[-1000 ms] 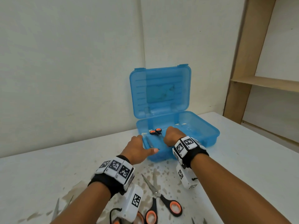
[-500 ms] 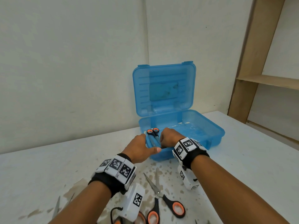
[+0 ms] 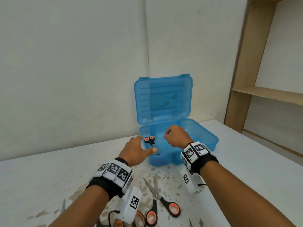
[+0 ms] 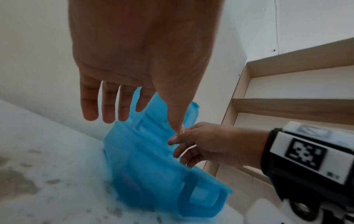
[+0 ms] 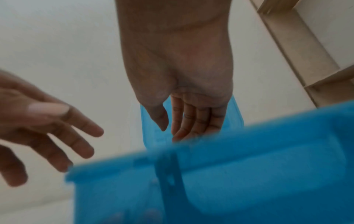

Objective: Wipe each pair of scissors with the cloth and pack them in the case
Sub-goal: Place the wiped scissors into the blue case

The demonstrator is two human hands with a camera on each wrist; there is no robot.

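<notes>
The blue plastic case (image 3: 201,136) stands open on the white table, its lid upright against the wall. One pair of black-and-orange scissors (image 3: 150,140) lies inside at the left end. My left hand (image 3: 139,149) hovers at the case's left front corner with straight fingers and holds nothing, as the left wrist view shows (image 4: 124,106). My right hand (image 3: 176,136) hangs over the middle of the case, loosely relaxed and empty (image 5: 184,121). Another pair of scissors (image 3: 157,199) lies half open on the table between my forearms. No cloth is in view.
More scissors lie along the near edge: orange handles (image 3: 139,218) under my left wrist, blades (image 3: 63,206) at the left, tips (image 3: 195,222) at the right. The table (image 3: 49,177) is stained near me. A wooden shelf unit (image 3: 242,95) stands at the right.
Both hands have let go of the scissors in the case. My right hand has lifted up and to the right; my left hand has drawn back slightly with its fingers spread.
</notes>
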